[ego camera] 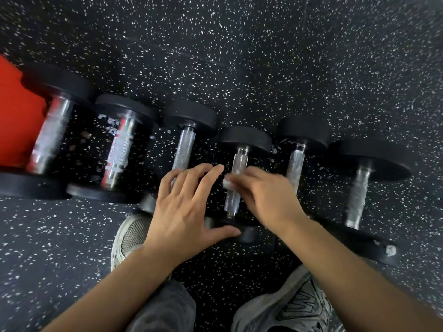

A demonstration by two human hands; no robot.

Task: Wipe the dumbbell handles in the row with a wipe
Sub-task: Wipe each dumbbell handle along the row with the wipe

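Observation:
Several black dumbbells with knurled chrome handles lie in a row on the speckled floor. My right hand (pixel 261 195) is closed around the handle of the fourth dumbbell (pixel 238 164) with a small pale wipe (pixel 227 182) showing at its fingertips; the hand is blurred. My left hand (pixel 184 207) is spread flat, fingers apart, over the near end of the third dumbbell (pixel 184 149), its thumb by the near weight of the fourth. Handles at the left (pixel 118 149) and right (pixel 296 164) are bare.
A red object (pixel 14 111) sits at the far left behind the largest dumbbell (pixel 51 135). The right-most dumbbell (pixel 358 195) lies near my right forearm. My two grey shoes (pixel 130 238) (pixel 292 305) stand just before the row. Black speckled rubber floor (pixel 287 56) stretches beyond.

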